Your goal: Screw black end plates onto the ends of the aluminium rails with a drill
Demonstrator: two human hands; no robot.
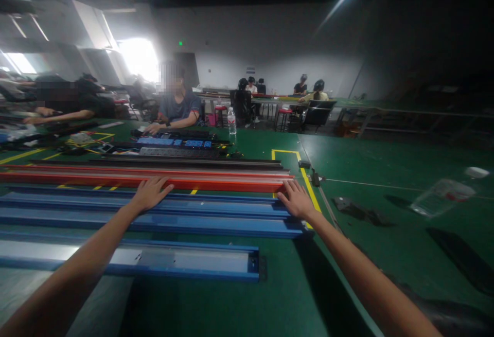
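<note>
Both my arms reach forward over long metal rails on a green table. My left hand (152,193) lies with fingers stretched out at the near side of the red rail (227,183). At that rail's right end rests my right hand (297,198), its fingers spread and the fingertips touching the red edge. Just in front of the red rail are two blue rails (231,224), partly under my hands. Nearer to me sits a blue channel (193,262) with a pale inside, crossed by my left forearm. Neither hand is wrapped around anything.
Dark rails (193,163) lie behind the red one, then blue-topped parts (170,142) and wires. A person (181,108) works across the table. A bottle (231,121) stands at the far edge. Another bottle (443,198), dark pieces (360,211) and a phone-like slab (461,257) are at right.
</note>
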